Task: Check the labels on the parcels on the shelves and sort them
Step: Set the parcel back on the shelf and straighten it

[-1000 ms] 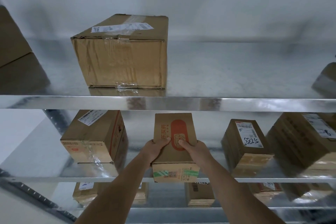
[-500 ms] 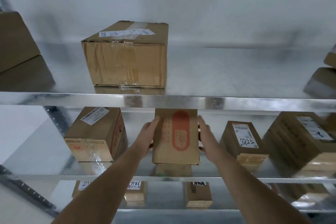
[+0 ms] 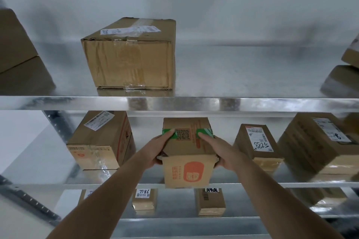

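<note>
- Head view, looking forward and down along two bare forearms that reach toward metal shelving.
- Left hand (image 3: 157, 146) grips the left side of a small cardboard parcel (image 3: 187, 152), thumb lying on its upper face and fingers curled round beneath.
- Right hand (image 3: 217, 150) grips the parcel's right side in the same way, thumb on top and fingers wrapped under the edge.
- Between the two thumbs, a strip of green tape (image 3: 203, 134) crosses the upper face, with a QR code label (image 3: 182, 134) at its middle.
- Facing the camera, below the hands, the parcel's near side carries an orange rounded logo (image 3: 192, 174) and orange print.
- The parcel is held in front of the middle shelf (image 3: 48, 185); whether it touches the shelf cannot be told.
- Left of the left hand, on the same shelf, stands a taped box (image 3: 101, 143) with a white label on top.
- Right of the right hand sits a narrow box (image 3: 257, 142) whose label has handwritten digits, and beyond it a larger box (image 3: 318, 141) marked with a handwritten 8.
- Above the hands, on the upper shelf (image 3: 252, 104), a big creased carton (image 3: 129, 54) with a long white label sits up and to the left.
- Below the forearms, the lower shelf holds several small boxes, one (image 3: 144, 201) labelled 7786.
</note>
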